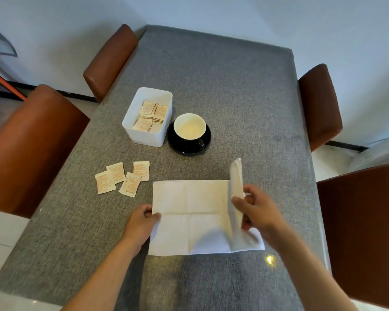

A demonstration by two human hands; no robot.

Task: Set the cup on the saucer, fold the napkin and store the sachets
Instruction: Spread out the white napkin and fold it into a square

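Observation:
A white napkin (189, 216) lies spread on the grey table, its right side lifted upright. My right hand (254, 207) pinches that raised flap between thumb and fingers. My left hand (144, 218) holds the napkin's left edge down against the table, fingers curled on it. A black cup with a cream inside (189, 129) stands on a black saucer (208, 140) beyond the napkin. Several sachets (121, 178) lie loose on the cloth to the left. More sachets sit in the white box (130, 129) next to the saucer.
The grey cloth-covered table (245, 97) runs away from me toward a pale wall. Brown padded chairs stand along both sides: two on the left (32, 142), two on the right (319, 104).

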